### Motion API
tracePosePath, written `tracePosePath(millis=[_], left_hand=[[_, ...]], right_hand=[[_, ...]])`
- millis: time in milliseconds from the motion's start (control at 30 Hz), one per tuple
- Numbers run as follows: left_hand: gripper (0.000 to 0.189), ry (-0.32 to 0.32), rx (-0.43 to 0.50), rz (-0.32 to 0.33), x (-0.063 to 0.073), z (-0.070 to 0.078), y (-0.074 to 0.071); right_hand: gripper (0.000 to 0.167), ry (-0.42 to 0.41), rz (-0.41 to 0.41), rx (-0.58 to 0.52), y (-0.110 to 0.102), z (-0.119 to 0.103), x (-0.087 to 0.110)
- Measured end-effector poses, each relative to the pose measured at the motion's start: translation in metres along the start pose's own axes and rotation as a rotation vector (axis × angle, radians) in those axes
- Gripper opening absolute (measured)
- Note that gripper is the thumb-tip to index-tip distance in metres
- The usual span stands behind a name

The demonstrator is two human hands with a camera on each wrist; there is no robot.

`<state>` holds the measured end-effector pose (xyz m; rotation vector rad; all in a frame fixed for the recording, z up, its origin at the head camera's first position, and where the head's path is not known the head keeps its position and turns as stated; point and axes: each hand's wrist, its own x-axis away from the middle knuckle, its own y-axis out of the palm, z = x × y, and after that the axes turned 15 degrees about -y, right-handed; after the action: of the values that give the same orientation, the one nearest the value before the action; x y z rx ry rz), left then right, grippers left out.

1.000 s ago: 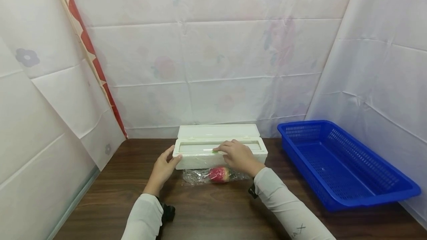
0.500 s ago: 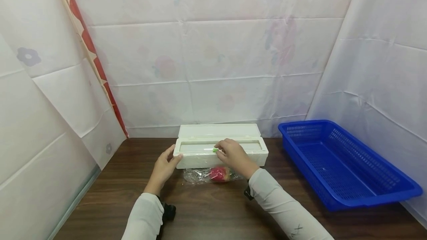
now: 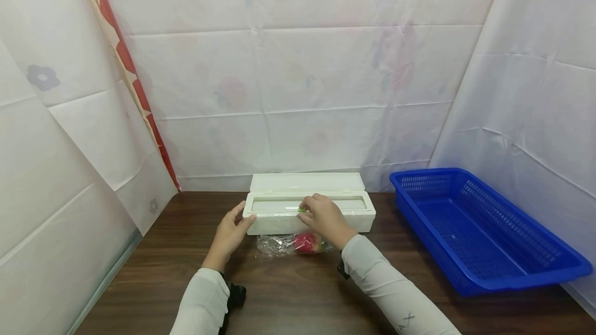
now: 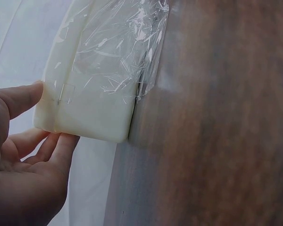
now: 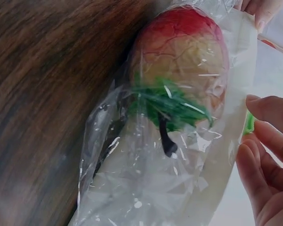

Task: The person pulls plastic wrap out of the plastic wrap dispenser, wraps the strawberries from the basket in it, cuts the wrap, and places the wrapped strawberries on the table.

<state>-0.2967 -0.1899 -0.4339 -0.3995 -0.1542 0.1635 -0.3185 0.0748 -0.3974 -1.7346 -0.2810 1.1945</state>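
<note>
The cling-film dispenser [image 3: 277,224] is being supported on the desk [image 3: 279,293], near the foot of the hanging sheet [image 3: 298,76], with its hinged lid [image 3: 304,182] being held open at the back. Its left end is being gripped by the left hand [image 3: 229,231] – the fingers are being kept moderately apart, with the thumb being laid on the front edge and the others being set against the end. The green slider [image 5: 249,122] on the front edge is being pinched by the nearly closed fingers of the right hand [image 3: 326,216]. In front, a red-and-yellow fruit [image 5: 181,52] with green leaves and a dark stem is being covered by clear film [image 3: 273,245] – whether all round cannot be told. A blue perforated basket [image 3: 458,237] is being carried by the desk, to the right.
</note>
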Motion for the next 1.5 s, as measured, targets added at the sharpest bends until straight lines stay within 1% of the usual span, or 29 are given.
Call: tracePosePath(millis=[233, 467, 633, 767, 933, 1100, 1233, 1500], left_hand=[[0.072, -0.002, -0.007, 0.003, 0.0027, 0.0001, 0.0005], [0.071, 0.011, 0.007, 0.004, 0.0015, 0.0001, -0.0003], [0.071, 0.007, 0.003, 0.004, 0.0006, -0.0008, -0.0001], [0.071, 0.011, 0.001, 0.011, 0.0007, -0.0007, 0.0002], [0.071, 0.014, -0.001, 0.013, 0.0003, -0.0009, -0.0001], [0.070, 0.015, -0.007, 0.013, 0.0006, -0.0002, -0.0003], [0.069, 0.021, -0.003, 0.013, 0.0011, 0.0009, 0.0000], [0.069, 0.012, -0.006, 0.003, 0.0015, 0.0012, -0.0007]], right_hand=[[0.014, 0.031, -0.027, 0.016, 0.0025, -0.0013, 0.0020], [0.014, -0.032, -0.011, 0.085, 0.0058, -0.0027, 0.0006], [0.015, -0.032, -0.044, 0.115, 0.0062, -0.0037, -0.0009], [0.016, -0.047, -0.053, 0.143, 0.0067, -0.0036, -0.0015], [0.018, -0.081, -0.034, 0.156, 0.0069, -0.0030, -0.0025], [0.021, -0.107, -0.038, 0.165, 0.0056, -0.0036, -0.0033], [0.023, -0.120, -0.032, 0.150, 0.0050, -0.0042, -0.0034], [0.030, -0.150, -0.035, 0.152, 0.0062, -0.0031, -0.0029]])
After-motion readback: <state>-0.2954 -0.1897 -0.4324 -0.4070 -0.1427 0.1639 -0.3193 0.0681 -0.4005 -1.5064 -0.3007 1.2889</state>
